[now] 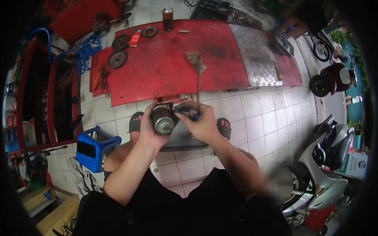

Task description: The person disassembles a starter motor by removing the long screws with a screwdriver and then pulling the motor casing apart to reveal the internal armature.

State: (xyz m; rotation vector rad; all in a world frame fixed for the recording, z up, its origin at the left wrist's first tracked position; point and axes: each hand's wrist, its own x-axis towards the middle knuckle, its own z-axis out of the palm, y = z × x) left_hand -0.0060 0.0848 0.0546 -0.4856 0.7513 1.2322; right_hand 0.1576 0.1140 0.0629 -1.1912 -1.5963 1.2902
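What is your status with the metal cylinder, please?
Left hand cradling metal cylinder. Right hand beside it, holding long-shafted tool. Dark tray below, apparently not blocking.

Motorbike workshop, silver scooter, red platform, blue hose

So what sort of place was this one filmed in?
Most likely a motorcycle repair shop: a silver scooter stands at the right, round parts lie on a stained red platform, and the left hand holds a cylindrical metal part.
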